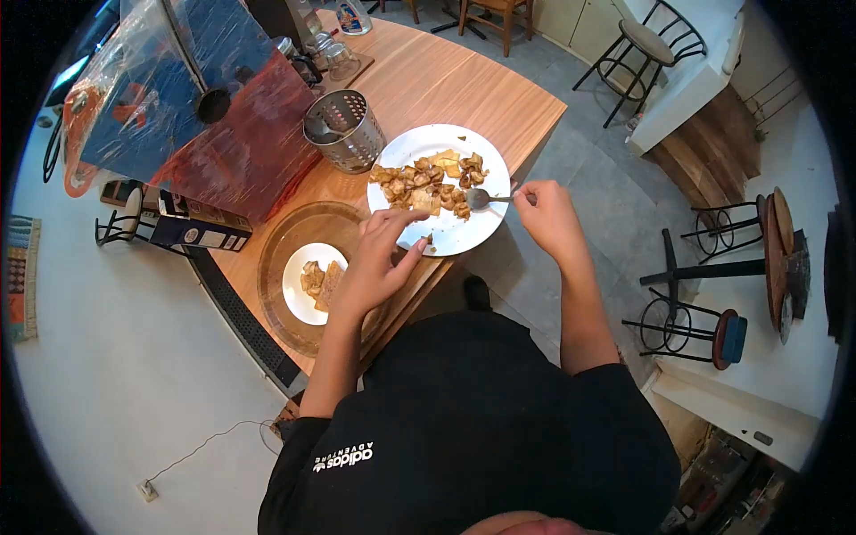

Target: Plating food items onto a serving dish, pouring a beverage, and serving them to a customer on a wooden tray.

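Note:
My right hand (550, 217) holds the handle of a metal spoon (479, 198), whose bowl touches browned food pieces (418, 182) heaped on a large white plate (491, 224). Over the plate's near left edge is my left hand (388, 261), thumb and fingers apart, close to a small loose crumb of food (429, 239). Left of that hand, a small white plate (291, 291) with more browned pieces (311, 279) and a slice of bread-like food (328, 287) sits on a round wooden tray (275, 267). The left forearm partly hides the tray.
A perforated metal utensil holder (354, 144) stands beyond the plate on the wooden counter (461, 87). Farther back are glass jars (341, 60) and a spray bottle (353, 17). A plastic-wrapped blue and red object (221, 120) and a dark box (200, 224) are at left.

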A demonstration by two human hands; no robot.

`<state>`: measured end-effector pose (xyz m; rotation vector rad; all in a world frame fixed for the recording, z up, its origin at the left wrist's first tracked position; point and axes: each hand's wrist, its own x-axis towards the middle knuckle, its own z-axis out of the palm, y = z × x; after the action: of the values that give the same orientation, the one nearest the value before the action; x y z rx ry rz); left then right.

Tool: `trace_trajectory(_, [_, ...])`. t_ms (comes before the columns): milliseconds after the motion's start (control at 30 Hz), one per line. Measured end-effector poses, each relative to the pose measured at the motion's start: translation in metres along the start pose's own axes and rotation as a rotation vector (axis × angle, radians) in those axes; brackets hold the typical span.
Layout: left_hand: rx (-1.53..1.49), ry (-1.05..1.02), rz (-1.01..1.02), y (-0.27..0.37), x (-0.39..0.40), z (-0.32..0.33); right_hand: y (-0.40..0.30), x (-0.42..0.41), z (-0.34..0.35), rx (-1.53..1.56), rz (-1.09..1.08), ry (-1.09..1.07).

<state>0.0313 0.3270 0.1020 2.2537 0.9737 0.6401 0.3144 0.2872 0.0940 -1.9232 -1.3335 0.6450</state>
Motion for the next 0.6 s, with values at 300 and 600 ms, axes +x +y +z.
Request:
trace_trajectory(300, [0.105,-0.08,0.053,-0.004,0.028,0.024,0.033,0.012,0.005,0.092,-0.053,-0.049])
trace_trajectory(600, [0.07,0.019,0.075,-0.011,0.028,0.031,0.026,0.007,-0.016,0.083,0.028,-0.041])
